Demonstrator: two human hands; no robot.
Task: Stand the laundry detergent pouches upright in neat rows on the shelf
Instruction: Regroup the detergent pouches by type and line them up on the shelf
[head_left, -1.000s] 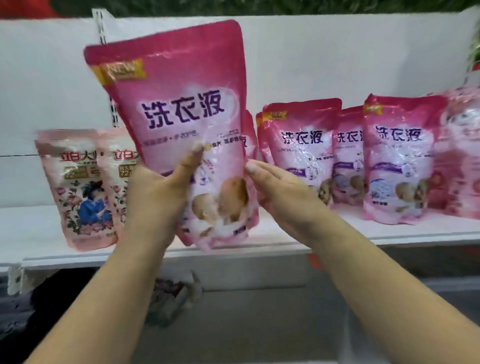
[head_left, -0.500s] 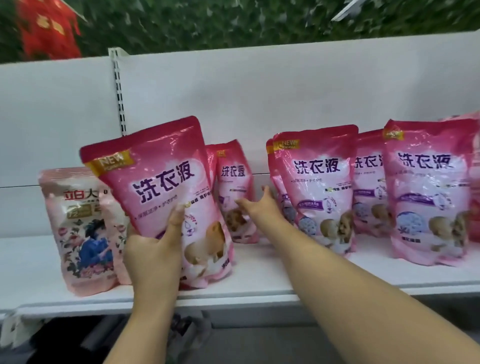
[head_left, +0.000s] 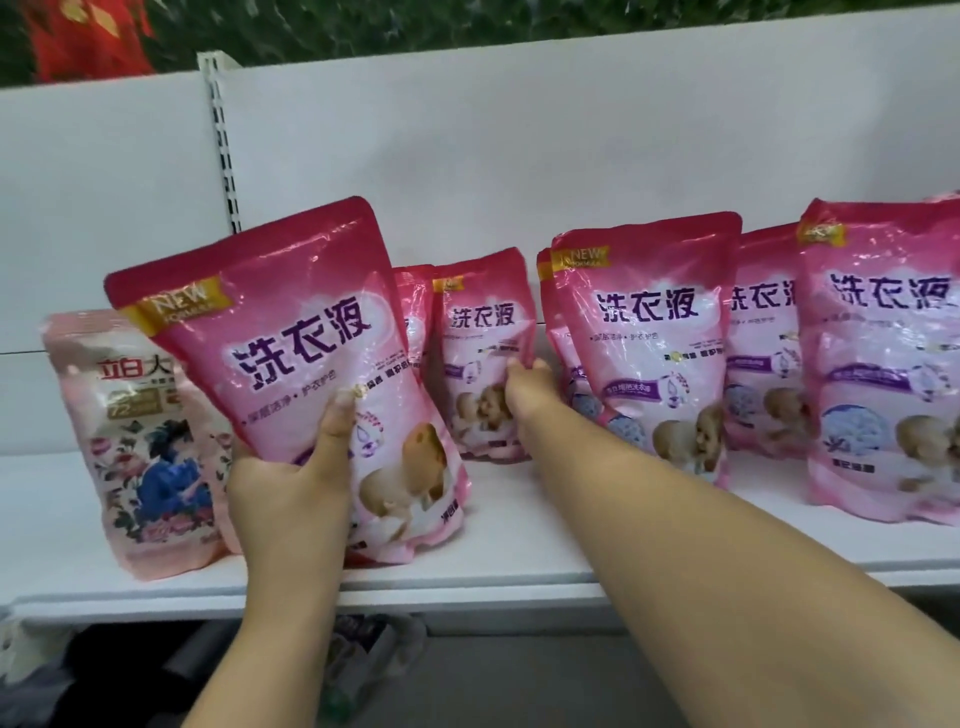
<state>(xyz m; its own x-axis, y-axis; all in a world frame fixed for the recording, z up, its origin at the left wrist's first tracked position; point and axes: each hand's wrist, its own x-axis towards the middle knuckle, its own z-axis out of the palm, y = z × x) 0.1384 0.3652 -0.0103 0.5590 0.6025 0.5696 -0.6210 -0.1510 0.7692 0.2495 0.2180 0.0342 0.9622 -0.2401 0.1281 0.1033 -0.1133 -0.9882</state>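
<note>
1. Gripping the front pink pouch (head_left: 311, 364) low on its left edge, left hand (head_left: 291, 483), thumb across its face, tilted at the shelf (head_left: 519, 566) front.
2. Touching the rear pouch (head_left: 483, 332) with extended fingers, right hand (head_left: 530, 389).
3. Standing right: more pink pouches (head_left: 649, 332).

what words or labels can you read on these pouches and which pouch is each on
"洗衣液": big purple print on the held pouch and the standing pink pouches.
"NEW": gold corner tag on the held pouch and the pouch right of the gap.
"立白大": cut-off red print on the pale floral pouch; "72" below it.
Smaller lines on all pouches: too blurred to read.
</note>
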